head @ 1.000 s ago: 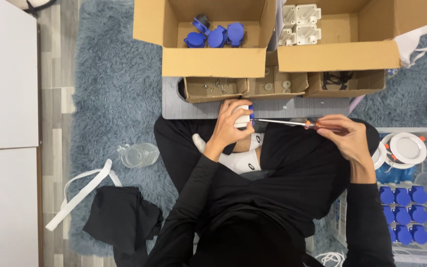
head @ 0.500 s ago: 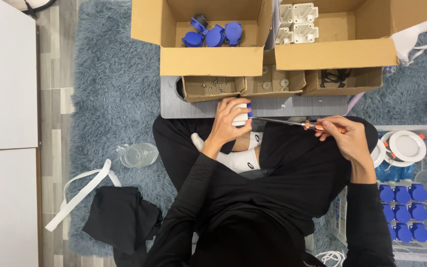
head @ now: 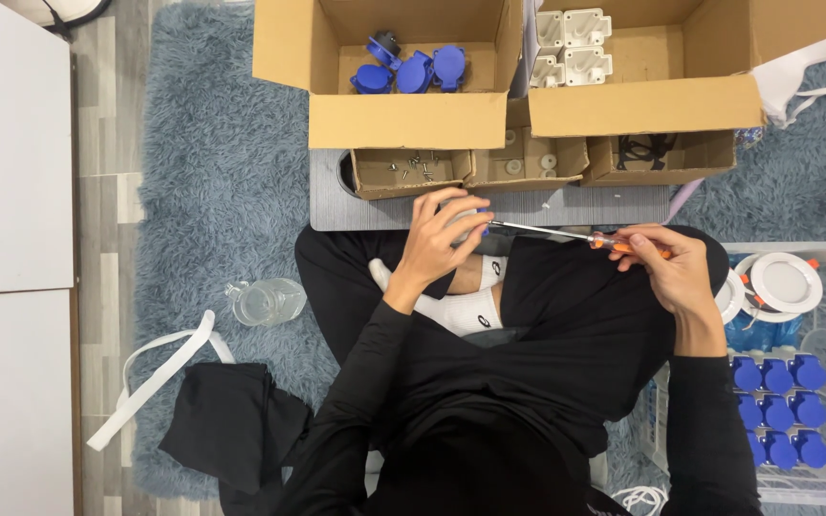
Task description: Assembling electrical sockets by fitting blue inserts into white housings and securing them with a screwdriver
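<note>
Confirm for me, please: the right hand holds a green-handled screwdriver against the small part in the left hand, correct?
Not quite: in the head view the screwdriver in the right hand has an orange handle, not green. Its tip does reach the small part in the left hand.

At your eleven o'clock a large brown cardboard box (head: 403,117) is standing open, holding blue plastic caps (head: 413,69). At your one o'clock a second large brown box (head: 642,103) is sitting beside it, open too, carrying white plastic parts (head: 568,43) in its near-left corner. Tucked under their front edges, three small open cardboard boxes are lining up in a row: the left one (head: 411,172) is holding screws, the middle one (head: 528,162) small pale pieces, the right one (head: 657,158) something dark.
</note>
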